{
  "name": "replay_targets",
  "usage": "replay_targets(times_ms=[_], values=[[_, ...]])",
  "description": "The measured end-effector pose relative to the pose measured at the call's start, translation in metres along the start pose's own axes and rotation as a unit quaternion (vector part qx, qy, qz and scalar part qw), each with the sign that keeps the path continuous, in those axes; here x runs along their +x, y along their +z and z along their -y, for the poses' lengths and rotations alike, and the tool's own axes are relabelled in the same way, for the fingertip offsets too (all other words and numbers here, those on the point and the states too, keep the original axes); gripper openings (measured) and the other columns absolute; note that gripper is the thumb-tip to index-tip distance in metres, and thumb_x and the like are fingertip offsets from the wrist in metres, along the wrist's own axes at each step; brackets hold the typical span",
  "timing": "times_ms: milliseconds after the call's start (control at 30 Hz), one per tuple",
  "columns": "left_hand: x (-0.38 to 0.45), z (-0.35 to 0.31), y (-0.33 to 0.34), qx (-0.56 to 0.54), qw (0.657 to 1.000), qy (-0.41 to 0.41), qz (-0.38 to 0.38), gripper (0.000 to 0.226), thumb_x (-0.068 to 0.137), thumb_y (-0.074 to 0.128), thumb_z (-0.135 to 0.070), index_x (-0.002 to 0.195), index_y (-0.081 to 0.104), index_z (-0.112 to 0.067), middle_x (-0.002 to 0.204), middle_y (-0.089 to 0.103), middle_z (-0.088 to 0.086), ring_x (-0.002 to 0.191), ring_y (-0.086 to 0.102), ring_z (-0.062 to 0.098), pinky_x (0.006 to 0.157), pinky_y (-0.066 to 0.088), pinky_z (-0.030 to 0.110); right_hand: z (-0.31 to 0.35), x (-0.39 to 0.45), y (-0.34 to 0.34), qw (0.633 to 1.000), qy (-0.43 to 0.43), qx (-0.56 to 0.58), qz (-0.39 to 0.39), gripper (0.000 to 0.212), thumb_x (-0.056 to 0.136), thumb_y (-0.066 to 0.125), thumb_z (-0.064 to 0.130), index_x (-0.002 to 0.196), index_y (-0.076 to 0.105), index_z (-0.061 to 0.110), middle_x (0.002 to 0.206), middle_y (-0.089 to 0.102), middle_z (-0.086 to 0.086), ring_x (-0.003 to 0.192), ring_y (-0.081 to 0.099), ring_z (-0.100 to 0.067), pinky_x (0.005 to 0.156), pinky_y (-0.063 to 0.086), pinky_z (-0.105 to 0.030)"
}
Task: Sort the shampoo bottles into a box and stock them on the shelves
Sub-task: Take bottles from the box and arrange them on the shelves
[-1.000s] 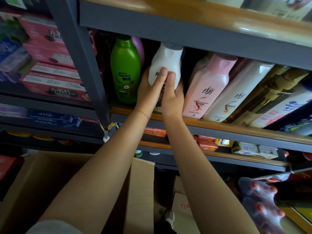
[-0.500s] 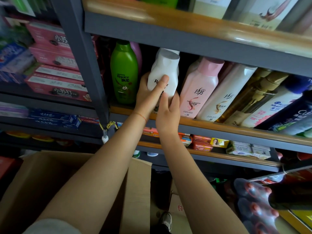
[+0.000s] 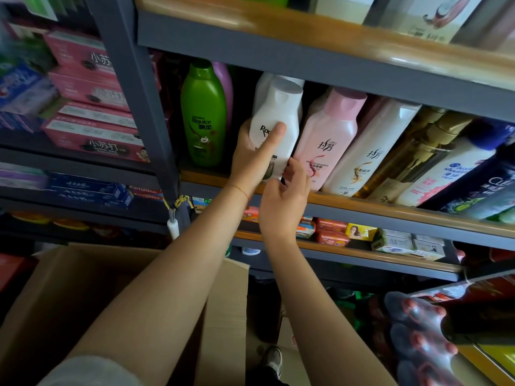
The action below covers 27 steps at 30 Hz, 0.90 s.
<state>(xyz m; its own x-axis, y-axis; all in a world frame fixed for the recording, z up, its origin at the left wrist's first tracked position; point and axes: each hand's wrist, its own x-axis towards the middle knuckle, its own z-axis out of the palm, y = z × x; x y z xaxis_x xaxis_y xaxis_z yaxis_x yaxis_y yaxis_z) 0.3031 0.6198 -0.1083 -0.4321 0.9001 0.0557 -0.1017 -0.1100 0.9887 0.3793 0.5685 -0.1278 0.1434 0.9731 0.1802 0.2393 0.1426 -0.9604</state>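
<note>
right hand (image 3: 281, 201) slid lower; left hand (image 3: 252, 160) still grips white bottle (image 3: 274, 123)

One green bottle (image 3: 203, 115) — two pink-capped bottles (image 3: 326, 140) — one box (image 3: 83, 296)

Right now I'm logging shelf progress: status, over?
Left hand grips white bottle. Right hand touches its base. Bottle upright between green bottle and pink bottle.
</note>
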Motion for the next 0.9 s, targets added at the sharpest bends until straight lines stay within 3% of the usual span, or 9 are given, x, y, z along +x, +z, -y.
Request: replay_targets(times_ms=[167, 233, 333, 400, 567, 633, 733, 833, 900], values=[[-0.003, 0.000, 0.005, 0.005, 1.000, 0.008, -0.017, 0.073, 0.066, 0.068, -0.064, 0.126, 0.053, -0.025, 0.118, 0.068, -0.004, 0.108, 0.066, 0.008, 0.095, 0.055, 0.032, 0.000, 0.003, -0.003, 1.000, -0.004, 0.002, 0.000, 0.047, 0.092, 0.048, 0.000, 0.137, 0.048, 0.014, 0.130, 0.050, -0.003, 0.124, 0.049, -0.019, 0.103, 0.046, -0.029], [-0.005, -0.001, 0.005, 0.005, 1.000, 0.007, -0.019, 0.072, 0.068, 0.069, -0.062, 0.127, 0.052, -0.023, 0.117, 0.068, -0.005, 0.105, 0.066, 0.004, 0.091, 0.055, 0.025, 0.001, 0.003, -0.003, 1.000, -0.015, 0.002, -0.011, 0.045, 0.090, 0.049, -0.001, 0.132, 0.050, 0.012, 0.125, 0.052, -0.003, 0.119, 0.051, -0.019, 0.099, 0.048, -0.030], [-0.009, -0.005, 0.000, 0.037, 0.999, 0.008, -0.003, 0.041, 0.091, 0.065, -0.044, 0.125, 0.052, -0.024, 0.111, 0.065, -0.015, 0.095, 0.062, -0.013, 0.080, 0.048, 0.009, 0.003, 0.000, -0.002, 1.000, -0.023, 0.003, -0.018, 0.034, 0.089, 0.050, -0.003, 0.120, 0.052, 0.011, 0.114, 0.054, -0.004, 0.107, 0.053, -0.017, 0.088, 0.046, -0.023], [-0.016, -0.006, -0.010, 0.057, 0.998, 0.004, -0.001, 0.028, 0.099, 0.055, -0.039, 0.123, 0.056, -0.024, 0.109, 0.065, -0.015, 0.092, 0.061, -0.014, 0.077, 0.046, 0.006, 0.005, -0.005, 0.000, 1.000, -0.009, 0.023, 0.009, 0.024, 0.091, 0.050, -0.001, 0.110, 0.055, 0.013, 0.105, 0.057, -0.003, 0.097, 0.056, -0.015, 0.080, 0.046, -0.020], [-0.035, 0.000, -0.052, 0.081, 0.974, 0.094, -0.191, 0.025, 0.090, 0.052, -0.034, 0.096, 0.066, -0.014, 0.099, 0.061, 0.002, 0.091, 0.059, 0.008, 0.079, 0.043, 0.017, 0.017, -0.015, 0.016, 0.992, 0.003, 0.098, 0.080, 0.015, 0.099, 0.047, 0.014, 0.102, 0.062, 0.015, 0.095, 0.064, 0.004, 0.088, 0.058, -0.002, 0.077, 0.046, -0.015], [-0.033, 0.000, -0.065, 0.076, 0.970, 0.104, -0.206, 0.031, 0.088, 0.052, -0.033, 0.109, 0.064, -0.013, 0.110, 0.053, -0.002, 0.101, 0.056, 0.008, 0.087, 0.042, 0.015, 0.021, -0.016, 0.029, 0.986, -0.007, 0.118, 0.120, 0.025, 0.101, 0.041, 0.029, 0.111, 0.062, 0.020, 0.104, 0.064, 0.008, 0.101, 0.059, -0.003, 0.089, 0.046, -0.018], [-0.027, 0.001, -0.071, 0.108, 0.973, 0.092, -0.182, 0.054, 0.090, 0.047, -0.035, 0.140, 0.047, -0.013, 0.135, 0.045, 0.000, 0.128, 0.043, 0.012, 0.108, 0.034, 0.026, 0.029, -0.012, 0.049, 0.977, 0.010, 0.126, 0.173, 0.049, 0.100, 0.036, 0.042, 0.140, 0.048, 0.018, 0.134, 0.054, 0.008, 0.126, 0.049, -0.002, 0.109, 0.039, -0.021], [-0.016, -0.002, -0.071, 0.108, 0.980, 0.055, -0.156, 0.079, 0.088, 0.044, -0.045, 0.157, 0.021, -0.015, 0.161, 0.024, 0.007, 0.147, 0.025, 0.016, 0.121, 0.022, 0.037, 0.038, 0.003, 0.067, 0.973, 0.025, 0.124, 0.191, 0.048, 0.106, 0.041, 0.034, 0.149, 0.037, 0.014, 0.133, 0.051, 0.011, 0.114, 0.049, 0.016, 0.099, 0.037, -0.005], [-0.007, -0.008, -0.074, 0.060, 0.987, 0.017, -0.148, 0.088, 0.085, 0.044, -0.053, 0.159, 0.013, -0.019, 0.165, 0.019, 0.003, 0.150, 0.021, 0.015, 0.123, 0.021, 0.042, 0.041, 0.014, 0.077, 0.975, 0.037, 0.113, 0.187, 0.051, 0.105, 0.043, 0.034, 0.151, 0.033, 0.015, 0.138, 0.049, 0.009, 0.115, 0.047, 0.017, 0.091, 0.033, 0.003]])
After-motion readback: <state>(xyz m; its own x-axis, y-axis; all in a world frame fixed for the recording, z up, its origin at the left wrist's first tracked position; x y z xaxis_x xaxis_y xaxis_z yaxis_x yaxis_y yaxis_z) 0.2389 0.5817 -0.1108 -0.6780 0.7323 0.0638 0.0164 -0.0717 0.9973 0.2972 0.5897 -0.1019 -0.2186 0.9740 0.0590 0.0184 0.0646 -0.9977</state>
